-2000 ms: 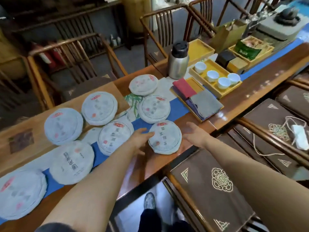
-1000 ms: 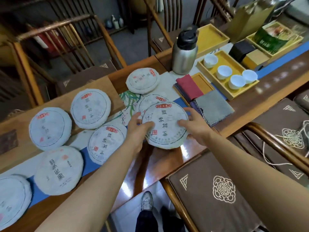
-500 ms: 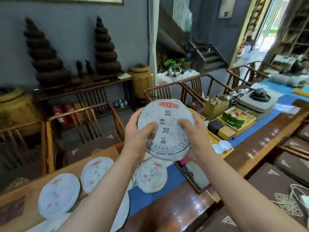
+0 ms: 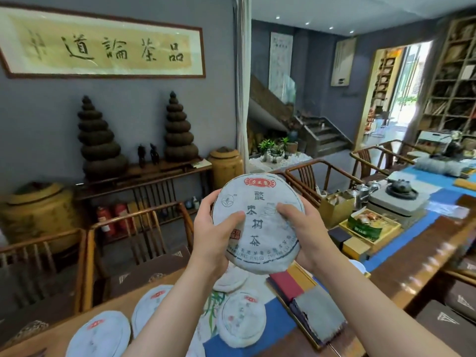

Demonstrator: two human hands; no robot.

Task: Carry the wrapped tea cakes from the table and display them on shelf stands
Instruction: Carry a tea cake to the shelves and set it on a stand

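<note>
A round tea cake (image 4: 260,202) in white paper, with a red label and dark characters, is upright in front of me at chest height, its face toward me. My left hand (image 4: 213,233) grips its left edge, thumb across the front. My right hand (image 4: 301,233) grips the right edge the same way. Below, several more wrapped tea cakes lie flat on the long wooden table (image 4: 417,258), among them one on the blue runner (image 4: 240,319) and two at the near left, tea cake (image 4: 103,333) and tea cake (image 4: 152,305).
Folded red and grey cloths (image 4: 316,313) lie in a tray right of the cakes. Boxes, a tea tray and a teapot (image 4: 400,188) fill the table's right part. Wooden chairs (image 4: 144,228) line the far side. Tall shelves (image 4: 453,81) stand at the far right.
Both hands lifted one tea cake off the table and tilted it upright. My view rose from the tabletop to the room. Over the last half second the cake stayed nearly still.
</note>
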